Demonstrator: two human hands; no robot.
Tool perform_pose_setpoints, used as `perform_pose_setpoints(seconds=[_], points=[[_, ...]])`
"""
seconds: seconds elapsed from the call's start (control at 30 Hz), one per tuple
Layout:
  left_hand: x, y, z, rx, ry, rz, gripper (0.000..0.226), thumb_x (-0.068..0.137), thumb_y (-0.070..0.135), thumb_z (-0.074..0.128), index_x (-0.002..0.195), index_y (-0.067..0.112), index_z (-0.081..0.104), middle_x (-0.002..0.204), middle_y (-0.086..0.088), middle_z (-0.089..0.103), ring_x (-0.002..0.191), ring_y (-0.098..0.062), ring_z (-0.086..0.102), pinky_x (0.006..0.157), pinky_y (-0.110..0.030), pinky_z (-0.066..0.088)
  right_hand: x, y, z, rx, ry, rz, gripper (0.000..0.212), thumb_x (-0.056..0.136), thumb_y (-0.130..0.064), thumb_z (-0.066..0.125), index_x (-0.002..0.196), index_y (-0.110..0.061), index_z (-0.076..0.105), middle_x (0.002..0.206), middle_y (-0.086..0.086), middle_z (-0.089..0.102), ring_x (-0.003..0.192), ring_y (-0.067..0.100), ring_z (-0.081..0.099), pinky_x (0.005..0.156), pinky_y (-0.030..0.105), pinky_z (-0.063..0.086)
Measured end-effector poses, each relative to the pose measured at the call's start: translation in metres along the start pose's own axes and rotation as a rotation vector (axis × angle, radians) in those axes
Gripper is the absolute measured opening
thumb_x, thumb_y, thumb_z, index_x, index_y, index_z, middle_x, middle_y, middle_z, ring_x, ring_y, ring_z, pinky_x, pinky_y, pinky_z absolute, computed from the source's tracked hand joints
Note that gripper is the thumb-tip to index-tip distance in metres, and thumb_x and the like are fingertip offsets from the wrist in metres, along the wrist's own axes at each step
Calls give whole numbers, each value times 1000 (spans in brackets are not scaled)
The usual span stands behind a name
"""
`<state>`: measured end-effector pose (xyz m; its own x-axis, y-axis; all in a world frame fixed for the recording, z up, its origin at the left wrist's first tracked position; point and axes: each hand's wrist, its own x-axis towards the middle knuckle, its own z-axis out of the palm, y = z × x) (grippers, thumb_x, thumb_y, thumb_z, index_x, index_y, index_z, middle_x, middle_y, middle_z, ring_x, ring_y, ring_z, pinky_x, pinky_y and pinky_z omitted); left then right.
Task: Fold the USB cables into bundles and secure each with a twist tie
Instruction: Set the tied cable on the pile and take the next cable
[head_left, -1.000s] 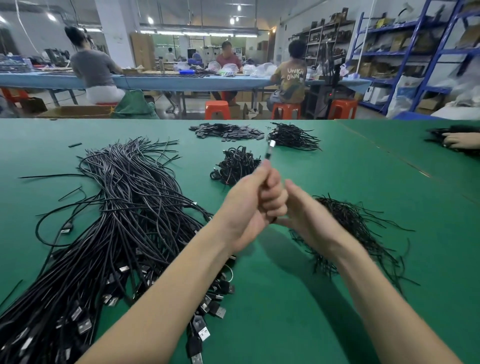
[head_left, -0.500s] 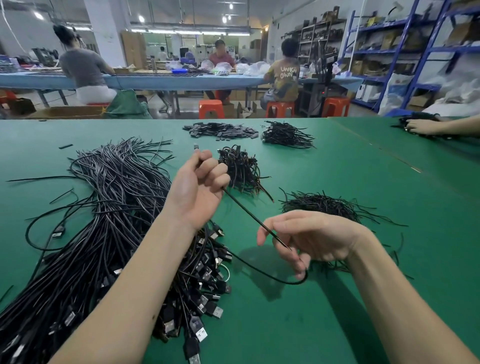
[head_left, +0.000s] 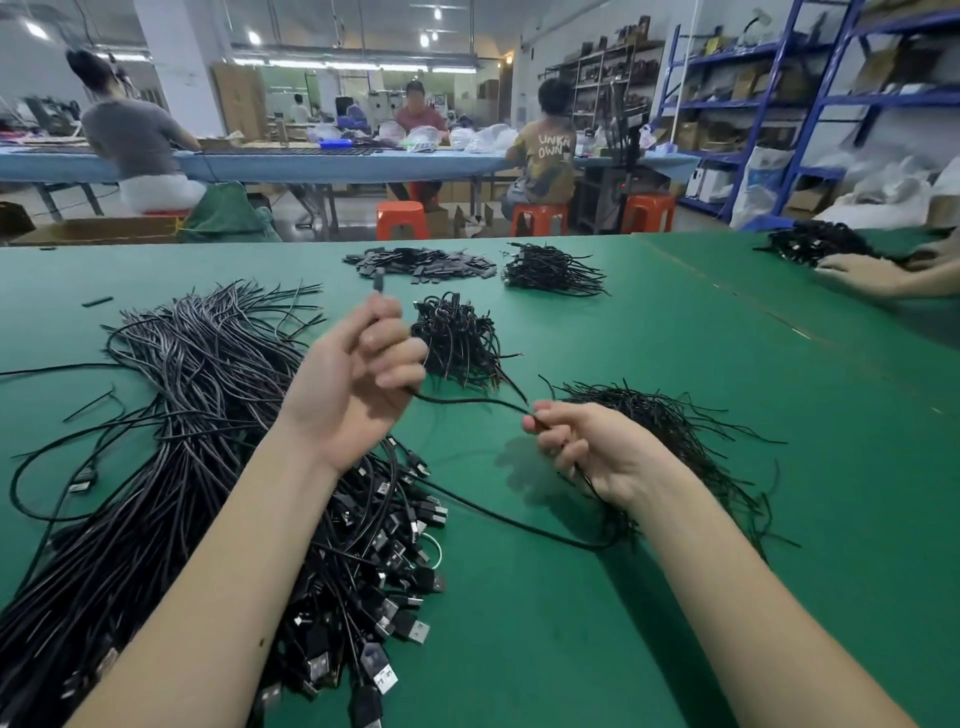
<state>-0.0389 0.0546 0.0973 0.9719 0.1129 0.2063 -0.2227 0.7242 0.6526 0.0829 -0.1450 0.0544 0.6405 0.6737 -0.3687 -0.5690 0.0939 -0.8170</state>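
One black USB cable (head_left: 467, 401) stretches between my hands above the green table (head_left: 675, 364). My left hand (head_left: 358, 379) grips one end, the small plug sticking up past my fingers. My right hand (head_left: 587, 452) pinches the cable further along, and the rest loops down onto the table behind it. A large pile of loose USB cables (head_left: 197, 467) lies at the left, plugs toward me. A heap of black twist ties (head_left: 660, 436) lies just beyond my right hand. A pile of tied bundles (head_left: 457, 338) sits behind my left hand.
Farther back lie a second pile of bundles (head_left: 550, 270) and a heap of small dark flat pieces (head_left: 421, 262). Another person's hands (head_left: 872, 270) work on cables at the right edge. People sit at a blue table (head_left: 311, 163) beyond.
My hands separated from a joined grip, then the right hand rose and slid along the cable, shortening the stretch between them. The left hand stays raised with the plug end.
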Motion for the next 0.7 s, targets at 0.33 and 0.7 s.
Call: perform_pose_setpoints(seconds=[0.33,0.7], points=[[15,-55,6,697,40,-158,50,110,38,24,124,8,62,108,-10,75,102,-23,71,94,-42,54,-39,-25,42,-210,-260,-489,20,101,-1,49,111,-10,63,108,2,75,55,7,54,43,17,41],[2,-18,8,225,-114,-108,49,107,34,31,118,8,71,119,-15,71,113,-35,67,90,-40,57,-20,1,10,-653,-354,26,22,103,-4,48,100,-17,66,70,-1,53,56,12,41,64,24,48]])
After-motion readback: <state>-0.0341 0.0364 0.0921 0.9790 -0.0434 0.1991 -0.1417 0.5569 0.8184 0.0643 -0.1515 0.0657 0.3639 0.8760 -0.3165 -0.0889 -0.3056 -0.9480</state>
